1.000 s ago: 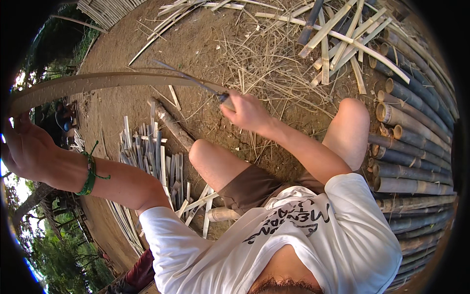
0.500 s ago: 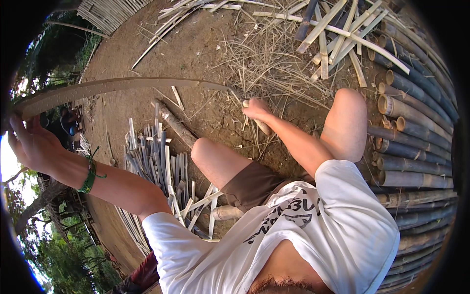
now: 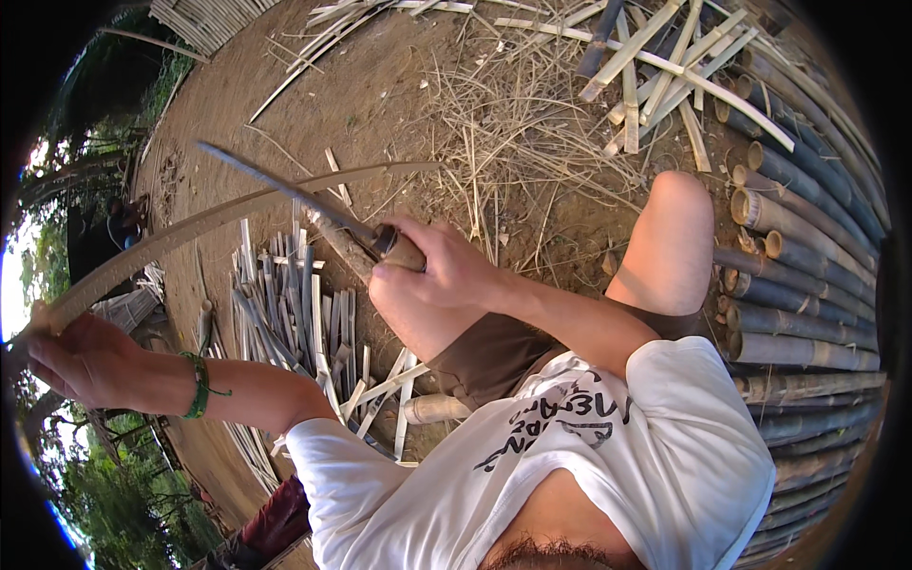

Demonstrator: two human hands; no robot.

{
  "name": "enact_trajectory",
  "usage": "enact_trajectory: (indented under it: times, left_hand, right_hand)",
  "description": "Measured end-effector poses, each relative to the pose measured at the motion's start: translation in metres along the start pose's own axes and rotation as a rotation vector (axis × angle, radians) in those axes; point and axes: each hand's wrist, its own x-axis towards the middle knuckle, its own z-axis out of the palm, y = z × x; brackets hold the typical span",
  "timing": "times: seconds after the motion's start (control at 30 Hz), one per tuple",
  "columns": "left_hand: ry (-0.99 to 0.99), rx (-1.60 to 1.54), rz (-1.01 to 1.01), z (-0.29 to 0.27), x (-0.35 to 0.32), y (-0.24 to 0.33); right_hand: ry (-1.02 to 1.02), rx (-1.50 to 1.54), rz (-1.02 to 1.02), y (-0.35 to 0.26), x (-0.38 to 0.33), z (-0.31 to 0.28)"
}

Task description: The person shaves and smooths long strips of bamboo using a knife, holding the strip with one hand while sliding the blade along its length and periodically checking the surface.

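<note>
At the left, my left hand (image 3: 90, 361), with a green cord bracelet at its wrist, is closed on the near end of a long, flat bamboo strip (image 3: 161, 241). The strip arcs away to the right, over the bare ground. Near my left knee, my right hand (image 3: 451, 264) grips a long knife (image 3: 261, 177) by its thick wooden handle. Its narrow dark blade points to the far left and crosses the strip in view. Whether the two touch I cannot tell.
Cut bamboo pieces (image 3: 309, 294) lie heaped left of my left knee. Thin shavings (image 3: 513, 133) cover the ground ahead. Split bamboo slats (image 3: 655, 81) cross each other at the far right. Bamboo poles (image 3: 807, 347) are stacked along my right side.
My right hand has come left and nearer, with the knife blade now swung across the strip. My left hand has moved slightly nearer and right, bringing the strip with it.
</note>
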Motion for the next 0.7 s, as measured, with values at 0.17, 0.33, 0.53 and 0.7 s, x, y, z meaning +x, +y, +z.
enact_trajectory:
  times: [0.17, 0.33, 0.53, 0.7]
  left_hand:
    - [-0.127, -0.032, -0.014, -0.01, -0.018, 0.024]
    - [-0.08, 0.051, -0.047, -0.035, -0.026, 0.03]
    - [-0.142, -0.025, -0.086, -0.048, -0.044, 0.046]
    - [-0.166, -0.027, -0.115, -0.052, -0.045, 0.049]
  right_hand:
    - [-0.127, -0.107, 0.24, 0.035, -0.008, 0.007]
    - [-0.061, -0.196, 0.249, 0.034, -0.01, 0.012]
    - [-0.028, -0.196, 0.002, -0.009, -0.015, 0.029]
    - [-0.105, -0.328, 0.614, 0.101, -0.021, -0.001]
